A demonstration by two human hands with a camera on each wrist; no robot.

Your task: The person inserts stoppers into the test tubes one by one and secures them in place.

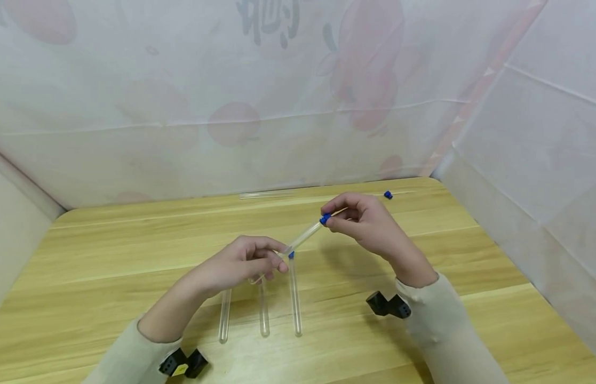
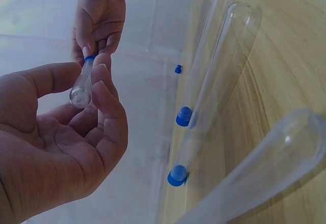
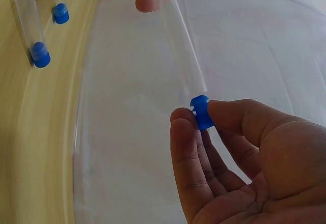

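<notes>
A: You hold one tube [image 1: 302, 237] in the air at the middle of the head view, slanting up to the right. Your left hand [image 1: 245, 261] pinches its round closed end between thumb and fingertips, so the open end faces your other hand.

B: And your right hand [image 1: 365, 221] pinches the blue cap [image 1: 325, 218] at that upper end, thumb against forefinger. The right wrist view shows the cap [image 3: 200, 112] at the tube's mouth; I judge you grip it there so each hand steadies one end. Whether it is fully seated I cannot tell.

A: Below your left hand, three more tubes [image 1: 264, 312] lie side by side on the table [image 1: 110, 250], round ends toward you. The left wrist view shows blue caps on two of them [image 2: 177, 175].

B: A loose cap [image 1: 388, 195] sits near the far edge, right of centre, and another clear tube [image 1: 269, 195] lies along the back.

A: The table is pale wood grain. White sheeting [image 1: 182, 106] with faint red shapes walls it in behind and at both sides.
</notes>
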